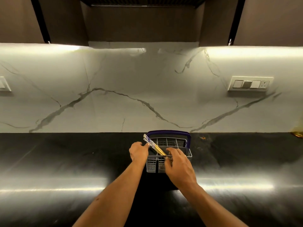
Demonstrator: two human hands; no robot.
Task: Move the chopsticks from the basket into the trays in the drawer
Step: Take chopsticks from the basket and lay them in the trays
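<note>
chopsticks (153, 145): yellow shafts, blue-white patterned tops, tilted in basket (188, 154). your left hand (139, 152) pinches them; right hand (179, 167) grip unclear.

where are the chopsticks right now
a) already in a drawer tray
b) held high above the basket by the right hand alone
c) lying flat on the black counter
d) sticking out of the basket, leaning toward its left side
d: the chopsticks have their lower ends inside the basket and their patterned tops lean up over its left edge, where the left hand touches them; the right hand is at the basket's front rim.
</note>
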